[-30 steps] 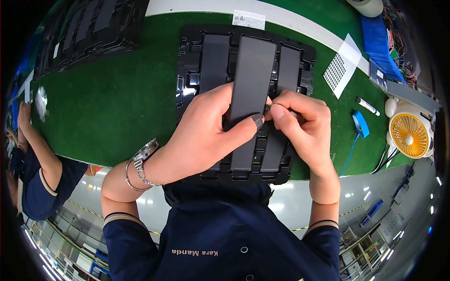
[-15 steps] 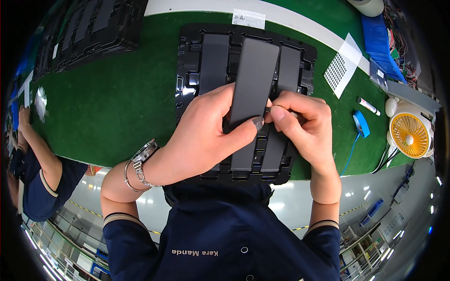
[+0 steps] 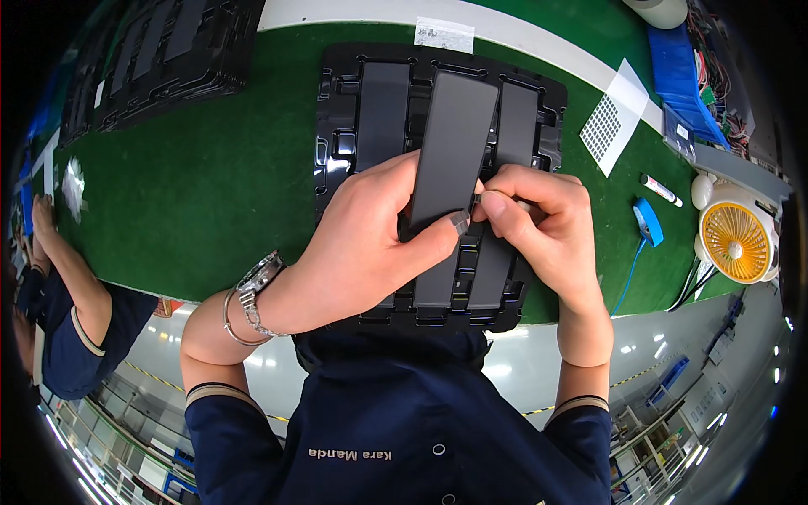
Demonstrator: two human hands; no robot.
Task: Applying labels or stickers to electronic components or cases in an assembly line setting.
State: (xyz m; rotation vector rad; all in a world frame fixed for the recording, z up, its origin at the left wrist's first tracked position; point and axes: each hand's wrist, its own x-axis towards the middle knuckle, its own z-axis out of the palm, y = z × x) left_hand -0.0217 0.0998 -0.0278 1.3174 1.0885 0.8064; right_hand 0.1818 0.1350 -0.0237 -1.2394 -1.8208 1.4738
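Note:
My left hand [image 3: 362, 244] is closed around a long, flat, matte black bar [image 3: 457, 126], its thumb lying across the near part. The bar is held tilted a little, above a glossy black moulded tray [image 3: 340, 105]. At the bar's right edge, my right hand [image 3: 547, 231] pinches thumb and forefinger together; what lies between the fingertips is too small to make out. Similar black bars rest in the tray's slots, one on the left [image 3: 384, 109] and another on the right [image 3: 517, 126], partly covered by my hands.
Stacked black trays [image 3: 181, 63] stand at the far left. To the right lie a sticker sheet [image 3: 613, 118], a marker [image 3: 661, 191], a blue wrist strap [image 3: 647, 221] and a yellow-and-white fan [image 3: 736, 244]. Blue bins [image 3: 686, 76] sit behind. A co-worker's arm [image 3: 71, 261] shows at left.
The held bar and both hands have shifted very slightly, with my right fingertips moving a touch left. Both grips stay the same.

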